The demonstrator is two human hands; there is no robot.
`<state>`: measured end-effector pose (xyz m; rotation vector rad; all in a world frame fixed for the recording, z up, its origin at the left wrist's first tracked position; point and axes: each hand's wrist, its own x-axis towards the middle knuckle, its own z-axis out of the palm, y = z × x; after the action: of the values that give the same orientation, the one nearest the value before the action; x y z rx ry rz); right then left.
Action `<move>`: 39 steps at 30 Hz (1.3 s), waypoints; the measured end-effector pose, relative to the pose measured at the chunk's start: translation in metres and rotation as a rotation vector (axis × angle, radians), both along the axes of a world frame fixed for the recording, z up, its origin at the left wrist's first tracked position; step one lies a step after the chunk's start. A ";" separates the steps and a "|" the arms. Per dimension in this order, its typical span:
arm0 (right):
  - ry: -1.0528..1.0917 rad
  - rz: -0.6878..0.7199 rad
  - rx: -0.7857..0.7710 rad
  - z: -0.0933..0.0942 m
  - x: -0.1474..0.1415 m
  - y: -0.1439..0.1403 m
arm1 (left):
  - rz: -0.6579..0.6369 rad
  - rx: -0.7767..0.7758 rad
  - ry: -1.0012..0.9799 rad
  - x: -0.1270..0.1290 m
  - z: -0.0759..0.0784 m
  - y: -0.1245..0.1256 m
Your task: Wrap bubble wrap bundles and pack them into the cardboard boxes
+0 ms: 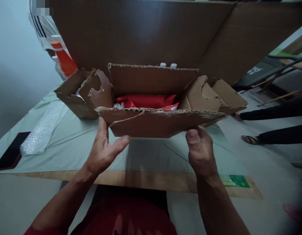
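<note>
An open cardboard box (pixel 146 122) with ragged upright flaps is tilted toward me over the table. Red packets (pixel 146 101) and a bit of crumpled clear plastic (pixel 119 105) lie inside it. My left hand (pixel 105 147) supports the box's lower left corner, its thumb stretched out and its other fingers hidden by the cardboard. At the lower right, my right hand (pixel 201 150) grips the box with its thumb near the front edge; its other fingers are mostly hidden.
Smaller open cartons stand at left (pixel 80 104) and right (pixel 230 96). Bubble wrap (pixel 44 130) overlaps a black flat item (pixel 11 151) on the cloth-covered table (pixel 153 156). A large cardboard panel (pixel 141 32) rises behind, beside an orange bottle (pixel 65 62). People stand at back left and right.
</note>
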<state>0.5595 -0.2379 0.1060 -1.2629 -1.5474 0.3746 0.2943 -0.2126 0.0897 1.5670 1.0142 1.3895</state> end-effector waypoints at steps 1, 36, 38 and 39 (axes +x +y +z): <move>0.012 -0.013 -0.009 -0.002 -0.002 0.006 | 0.005 0.007 0.012 0.002 -0.002 0.003; 0.162 0.253 -0.089 -0.106 -0.212 0.129 | 0.287 -0.369 -0.035 -0.031 -0.117 -0.095; 0.196 0.245 -0.072 -0.107 -0.209 0.127 | 0.289 -0.315 -0.015 -0.027 -0.115 -0.087; 0.213 0.244 -0.065 -0.108 -0.206 0.126 | 0.289 -0.293 -0.002 -0.024 -0.114 -0.084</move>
<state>0.3532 -0.1120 -0.0022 -1.0469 -1.5177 0.6986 0.2699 -0.2963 -0.0240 1.2390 1.4168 1.3559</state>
